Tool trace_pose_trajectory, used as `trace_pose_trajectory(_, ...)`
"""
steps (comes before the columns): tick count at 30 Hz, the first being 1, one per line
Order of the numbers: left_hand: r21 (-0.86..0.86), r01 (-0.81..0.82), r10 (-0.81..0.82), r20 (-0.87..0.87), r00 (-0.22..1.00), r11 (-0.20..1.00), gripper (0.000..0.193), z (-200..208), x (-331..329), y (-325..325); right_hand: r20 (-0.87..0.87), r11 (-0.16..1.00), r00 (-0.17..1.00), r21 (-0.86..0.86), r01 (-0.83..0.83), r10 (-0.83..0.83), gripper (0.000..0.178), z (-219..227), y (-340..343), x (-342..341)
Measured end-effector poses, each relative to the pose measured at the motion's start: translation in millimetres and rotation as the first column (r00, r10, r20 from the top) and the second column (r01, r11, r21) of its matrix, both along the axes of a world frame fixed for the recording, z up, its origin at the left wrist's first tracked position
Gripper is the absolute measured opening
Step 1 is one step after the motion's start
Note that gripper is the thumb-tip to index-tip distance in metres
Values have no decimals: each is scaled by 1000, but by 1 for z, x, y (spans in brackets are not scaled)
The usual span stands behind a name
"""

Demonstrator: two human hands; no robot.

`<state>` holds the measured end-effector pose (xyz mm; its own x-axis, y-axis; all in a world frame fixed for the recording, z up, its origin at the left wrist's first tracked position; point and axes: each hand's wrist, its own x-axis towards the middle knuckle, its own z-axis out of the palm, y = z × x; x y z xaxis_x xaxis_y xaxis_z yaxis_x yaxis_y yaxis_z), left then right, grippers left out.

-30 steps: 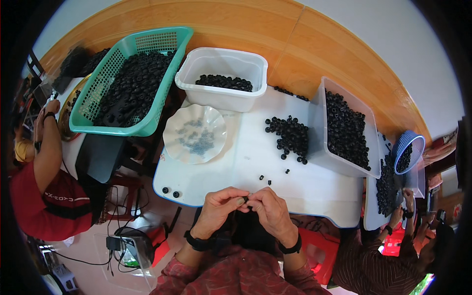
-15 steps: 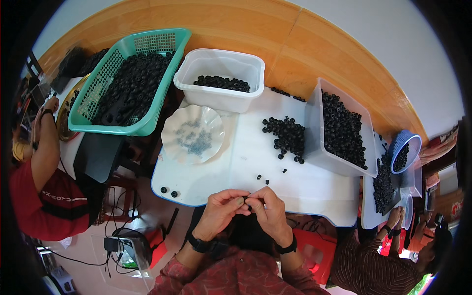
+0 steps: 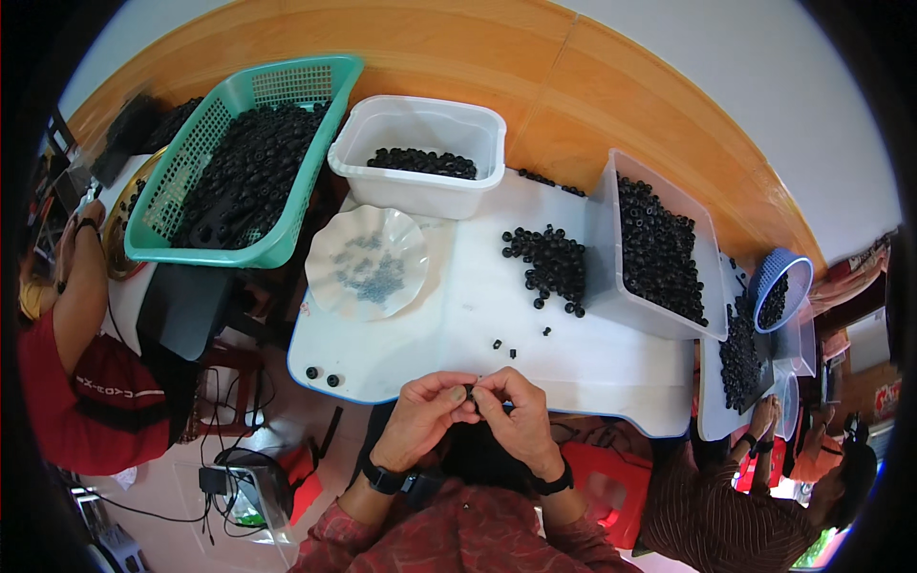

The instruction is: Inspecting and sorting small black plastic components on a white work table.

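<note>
Both the left hand (image 3: 427, 416) and right hand (image 3: 513, 411) pinch one small black ring-shaped part (image 3: 469, 391) at the white counter (image 3: 583, 358) edge; keeping fingertips close likely steadies it, loose black parts (image 3: 549, 267) lying beyond.

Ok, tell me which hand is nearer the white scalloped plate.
Left. The left hand sits below the white scalloped plate, slightly right of it; the right hand is farther right.
</note>
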<state>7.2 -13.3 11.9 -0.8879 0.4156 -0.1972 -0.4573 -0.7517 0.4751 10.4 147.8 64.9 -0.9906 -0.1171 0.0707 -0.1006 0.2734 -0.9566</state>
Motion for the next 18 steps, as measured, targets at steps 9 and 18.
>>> trace_pose_trajectory(9,25,36,-37,39,999,999,21,-6,-3,6,62,1000,998,-30,-8,10,8,-4,10,-7)
trace_pose_trajectory(18,32,28,-30,53,998,999,21,-7,-6,5,-267,848,931,403,344,-250,16,-23,70,-48)
